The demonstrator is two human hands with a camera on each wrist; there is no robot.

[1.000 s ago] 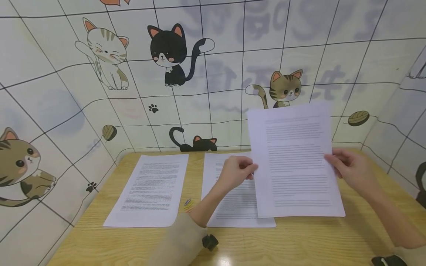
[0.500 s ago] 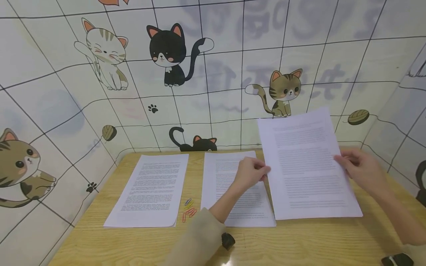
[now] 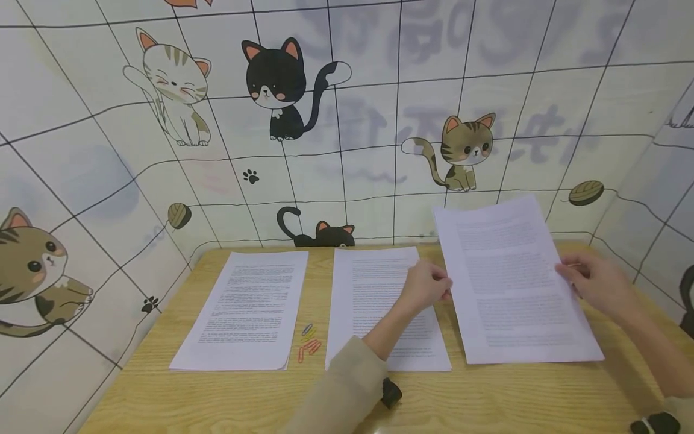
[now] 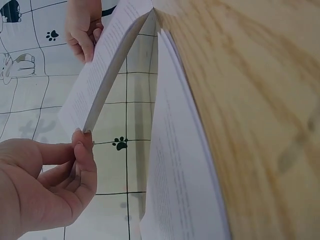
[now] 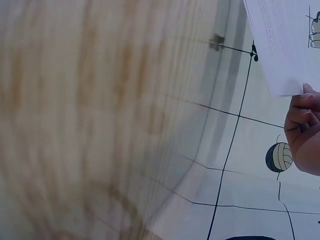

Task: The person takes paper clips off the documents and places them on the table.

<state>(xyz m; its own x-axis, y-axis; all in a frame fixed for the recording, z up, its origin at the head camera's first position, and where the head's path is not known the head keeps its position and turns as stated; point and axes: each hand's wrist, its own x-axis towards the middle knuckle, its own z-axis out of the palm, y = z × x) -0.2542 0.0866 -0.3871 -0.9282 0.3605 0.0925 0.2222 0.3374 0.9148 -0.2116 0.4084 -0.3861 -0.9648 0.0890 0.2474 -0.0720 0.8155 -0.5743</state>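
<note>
A small stack of printed paper (image 3: 517,289) is held up, tilted, above the right part of the table. My left hand (image 3: 425,284) pinches its left edge between thumb and fingers, and my right hand (image 3: 596,283) pinches the right edge. In the left wrist view, the left hand (image 4: 55,180) grips the stack's near edge; the right hand shows beyond it. The right wrist view catches the right hand (image 5: 306,127) at a corner of the paper (image 5: 282,55). Under my left forearm lies a second stack of printed sheets (image 3: 374,313), partly covered by the arm.
A third printed stack (image 3: 246,313) lies flat at the left of the wooden table (image 3: 217,401). Several paper clips (image 3: 309,345), red, yellow and a bluish one, lie between the left and middle stacks. A wall (image 3: 374,211) with cat drawings stands behind the table.
Both hands have carried the held paper stack right and downward, tilting it back. More of the middle stack shows, and the red paper clips have come out from behind the left arm.
</note>
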